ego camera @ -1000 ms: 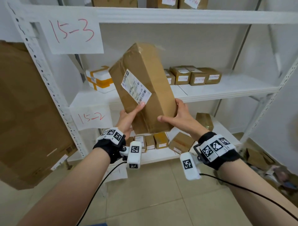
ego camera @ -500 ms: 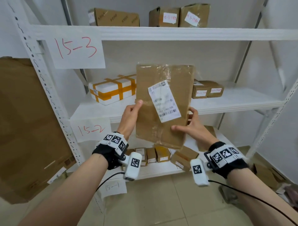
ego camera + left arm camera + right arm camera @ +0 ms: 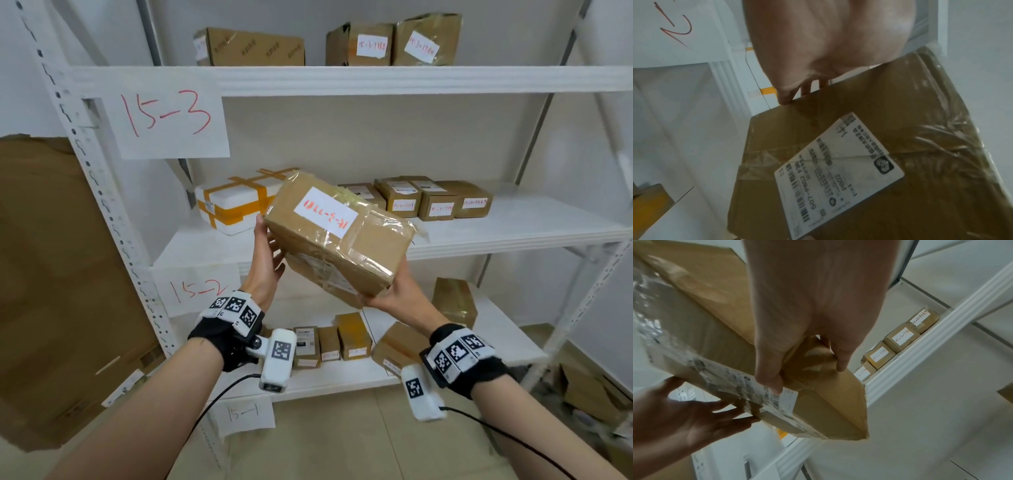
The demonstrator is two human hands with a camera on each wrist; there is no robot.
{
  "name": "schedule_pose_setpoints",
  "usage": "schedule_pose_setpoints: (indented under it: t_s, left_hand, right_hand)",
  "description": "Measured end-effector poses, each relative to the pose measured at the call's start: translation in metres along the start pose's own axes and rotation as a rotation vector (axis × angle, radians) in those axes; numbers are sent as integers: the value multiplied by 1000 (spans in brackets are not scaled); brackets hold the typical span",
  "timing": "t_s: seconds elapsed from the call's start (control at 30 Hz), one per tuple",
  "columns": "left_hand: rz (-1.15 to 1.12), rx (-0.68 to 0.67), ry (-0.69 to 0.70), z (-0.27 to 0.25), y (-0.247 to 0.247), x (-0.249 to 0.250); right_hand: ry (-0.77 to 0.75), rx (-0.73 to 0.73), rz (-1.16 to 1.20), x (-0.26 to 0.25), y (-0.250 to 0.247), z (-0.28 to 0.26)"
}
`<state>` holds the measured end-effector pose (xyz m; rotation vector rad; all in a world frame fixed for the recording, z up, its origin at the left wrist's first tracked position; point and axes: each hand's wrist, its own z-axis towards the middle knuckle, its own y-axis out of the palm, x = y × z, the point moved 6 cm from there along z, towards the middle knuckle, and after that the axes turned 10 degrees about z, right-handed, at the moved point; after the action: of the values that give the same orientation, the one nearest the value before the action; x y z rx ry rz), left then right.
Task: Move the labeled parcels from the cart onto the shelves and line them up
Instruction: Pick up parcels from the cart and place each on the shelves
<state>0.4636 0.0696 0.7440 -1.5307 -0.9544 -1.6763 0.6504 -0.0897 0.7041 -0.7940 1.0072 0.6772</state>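
I hold a taped brown parcel (image 3: pixel 342 240) tilted in the air in front of the middle shelf (image 3: pixel 513 233), which is tagged 15-2. Its white label (image 3: pixel 325 210) with red handwriting faces up; a printed shipping label (image 3: pixel 838 170) is on the underside. My left hand (image 3: pixel 269 251) lies with straight, spread fingers against the parcel's left end (image 3: pixel 694 415). From below, my right hand (image 3: pixel 385 298) grips the lower right corner, thumb and fingers curled round it (image 3: pixel 807 361). The cart is out of view.
On the middle shelf stand a white foam box (image 3: pixel 233 205) with orange tape and a row of small labeled boxes (image 3: pixel 438 202). The top shelf (image 3: pixel 342 80), tagged 15-3, carries three boxes. The bottom shelf holds several small boxes (image 3: pixel 329 342). A large cardboard sheet (image 3: pixel 61 291) leans at left.
The parcel has turned from upright, printed label toward me, to lying tilted with the handwritten label up. My right hand has slid under its lower corner. The view has tipped upward.
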Motion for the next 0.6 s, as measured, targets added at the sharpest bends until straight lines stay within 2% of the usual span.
schedule_pose_setpoints:
  t_s: [0.13, 0.37, 0.6]
  left_hand:
    - [0, -3, 15, 8, -1, 1]
    - [-3, -2, 32, 16, 5, 12]
    - [-31, -67, 137, 13, 15, 41]
  right_hand:
    - [-51, -6, 28, -2, 1, 10]
    - [-151, 85, 77, -12, -9, 18]
    - [-187, 58, 156, -20, -9, 17]
